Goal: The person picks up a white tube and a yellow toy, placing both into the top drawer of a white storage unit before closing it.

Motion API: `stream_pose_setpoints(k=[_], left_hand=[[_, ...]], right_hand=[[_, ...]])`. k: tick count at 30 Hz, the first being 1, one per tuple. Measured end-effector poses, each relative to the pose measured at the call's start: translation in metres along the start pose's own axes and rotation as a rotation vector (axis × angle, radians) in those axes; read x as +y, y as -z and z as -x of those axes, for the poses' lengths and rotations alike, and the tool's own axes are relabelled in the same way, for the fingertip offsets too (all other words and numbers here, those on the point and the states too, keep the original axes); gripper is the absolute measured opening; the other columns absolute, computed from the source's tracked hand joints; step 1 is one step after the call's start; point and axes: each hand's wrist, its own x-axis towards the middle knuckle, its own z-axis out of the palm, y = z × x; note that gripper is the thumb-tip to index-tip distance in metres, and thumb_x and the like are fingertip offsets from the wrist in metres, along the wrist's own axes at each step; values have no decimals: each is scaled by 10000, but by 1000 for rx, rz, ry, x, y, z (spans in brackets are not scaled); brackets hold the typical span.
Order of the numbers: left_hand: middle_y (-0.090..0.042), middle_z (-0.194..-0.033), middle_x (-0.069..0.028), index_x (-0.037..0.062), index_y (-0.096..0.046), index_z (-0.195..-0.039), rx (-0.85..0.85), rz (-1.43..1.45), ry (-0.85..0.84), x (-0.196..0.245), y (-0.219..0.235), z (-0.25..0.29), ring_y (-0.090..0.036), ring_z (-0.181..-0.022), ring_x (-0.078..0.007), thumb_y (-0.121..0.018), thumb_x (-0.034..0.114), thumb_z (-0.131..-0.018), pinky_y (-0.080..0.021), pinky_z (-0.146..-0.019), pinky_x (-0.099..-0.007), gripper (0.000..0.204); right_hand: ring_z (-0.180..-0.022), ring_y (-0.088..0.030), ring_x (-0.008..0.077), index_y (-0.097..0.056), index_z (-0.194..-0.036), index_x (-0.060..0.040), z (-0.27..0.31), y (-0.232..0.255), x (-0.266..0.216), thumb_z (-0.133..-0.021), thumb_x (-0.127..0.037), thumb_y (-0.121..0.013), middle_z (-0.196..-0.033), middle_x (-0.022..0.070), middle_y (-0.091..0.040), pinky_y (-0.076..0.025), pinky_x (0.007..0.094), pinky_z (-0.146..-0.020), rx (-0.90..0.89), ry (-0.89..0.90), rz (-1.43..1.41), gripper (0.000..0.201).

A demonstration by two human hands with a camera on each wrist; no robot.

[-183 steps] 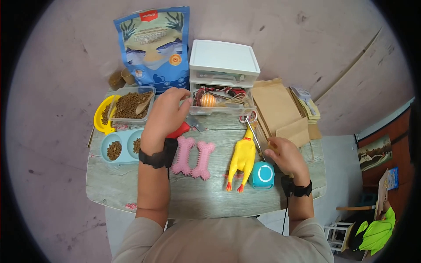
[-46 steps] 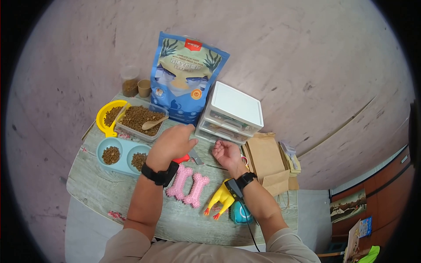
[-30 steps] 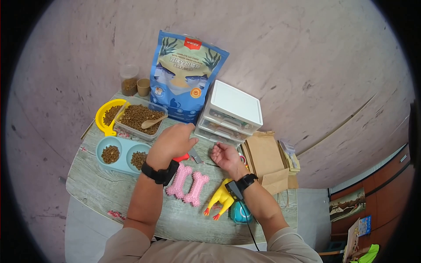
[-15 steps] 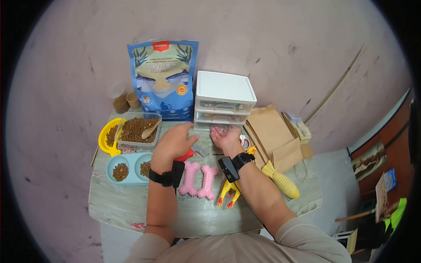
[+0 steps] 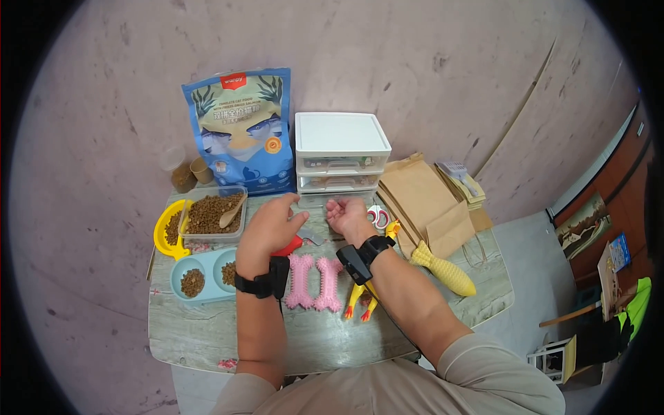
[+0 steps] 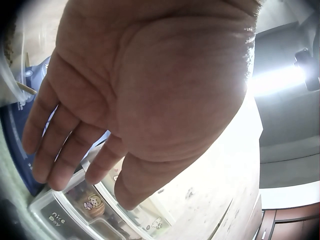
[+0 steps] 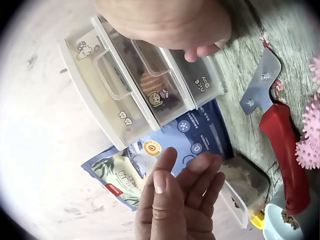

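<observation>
My left hand (image 5: 272, 225) hangs over the table, its fingers extended and apart in the left wrist view, holding nothing. It is left of a drawer unit (image 5: 342, 133), near red-handled clippers (image 5: 294, 245). My right hand (image 5: 349, 218) is palm up at the front of the lowest drawer. In the right wrist view its fingers (image 7: 201, 52) curl at that clear drawer (image 7: 202, 79); the exact grip is partly hidden. The middle drawer (image 7: 150, 80), with an orange striped ball inside, and the top drawer (image 7: 92, 65) are closed.
A blue food bag (image 5: 245, 142), kibble box (image 5: 209, 216) and teal double bowl (image 5: 200, 277) stand at left. Pink bones (image 5: 300, 282), a yellow chicken (image 5: 361, 299), scissors (image 5: 377, 217), a yellow textured toy (image 5: 446, 272) and paper bags (image 5: 422, 197) lie nearby.
The middle drawer, pulled out in the oldest view, is now closed. My right hand has moved from the table's right side to the lowest drawer; my left hand stays beside the unit.
</observation>
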Motion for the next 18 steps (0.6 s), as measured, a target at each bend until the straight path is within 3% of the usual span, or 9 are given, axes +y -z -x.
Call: stream_pose_setpoints(k=[9, 13, 15, 18], left_hand=[[-648, -919, -232, -13, -589, -1142, -7, 3, 15, -1, 1, 0, -628, -868, -360, -658, 289, -811, -490, -750, -415, 453], [-648, -939, -233, -8, -586, -1148, -30, 7, 64, 3, 4, 1, -628, -887, -363, -652, 287, -816, -488, -762, -421, 449], [-647, -947, -234, -9, -586, -1148, -19, -14, 57, -1, 3, 0, -627, -895, -364, -648, 284, -820, -487, -768, -422, 444], [-645, -960, -238, -11, -586, -1148, -6, -25, 53, -1, 2, 1, -625, -906, -366, -640, 278, -826, -485, -778, -424, 436]], right_hand=[[-751, -587, 251, -463, -989, -4, 15, 11, -7, -901, -83, -401, -844, 137, -559, -476, 354, -632, -55, -154, 111, 134], [-749, -590, 256, -458, -1001, -4, 40, 22, -17, -899, -87, -425, -835, 138, -567, -496, 367, -654, -50, -231, 141, 135], [-778, -593, 251, -477, -977, -16, 55, 37, -38, -890, -98, -468, -875, 136, -586, -505, 355, -674, -315, -156, 314, 120], [-816, -609, 193, -558, -988, -34, 92, 58, -68, -904, -155, -531, -885, 86, -624, -497, 314, -687, -362, 194, 662, 149]])
